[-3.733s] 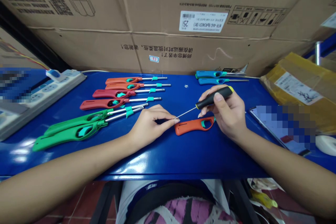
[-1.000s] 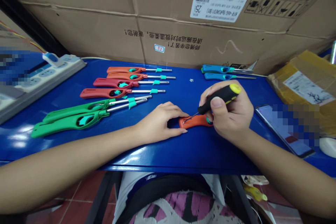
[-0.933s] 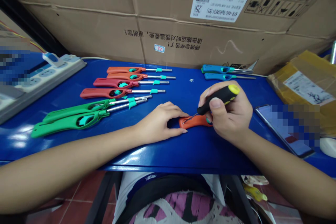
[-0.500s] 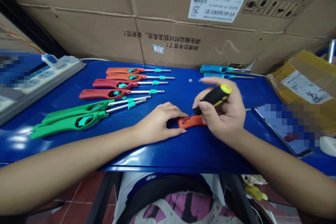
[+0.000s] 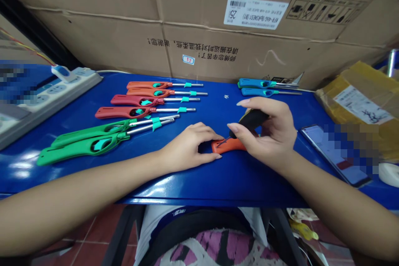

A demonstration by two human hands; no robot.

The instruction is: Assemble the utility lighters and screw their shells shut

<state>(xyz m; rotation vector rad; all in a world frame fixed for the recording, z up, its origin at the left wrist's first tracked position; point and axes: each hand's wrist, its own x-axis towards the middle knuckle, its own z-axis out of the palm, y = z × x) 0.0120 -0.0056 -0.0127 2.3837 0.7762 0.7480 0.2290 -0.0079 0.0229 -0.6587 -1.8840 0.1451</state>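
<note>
My left hand rests on the blue table, thumb and forefinger closed about the left end of an orange gas lighter. That lighter lies flat, its right part hidden behind my right hand. In my right hand is a black and yellow screwdriver, its handle inside the palm, with thumb and forefinger pointing left. The thin shaft slants down to the left, its tip at the lighter's handle near my left fingertips. Whether the tip sits in a screw is too small to tell.
Several lighters lie to the left: green, red and orange. Blue lighters lie at the back right. A power strip stands far left; a phone and taped box are right. Cardboard walls the back.
My right hand has turned about the screwdriver: the handle's yellow end no longer shows, and the forefinger and thumb have shifted. My left hand and the orange lighter stay in place.
</note>
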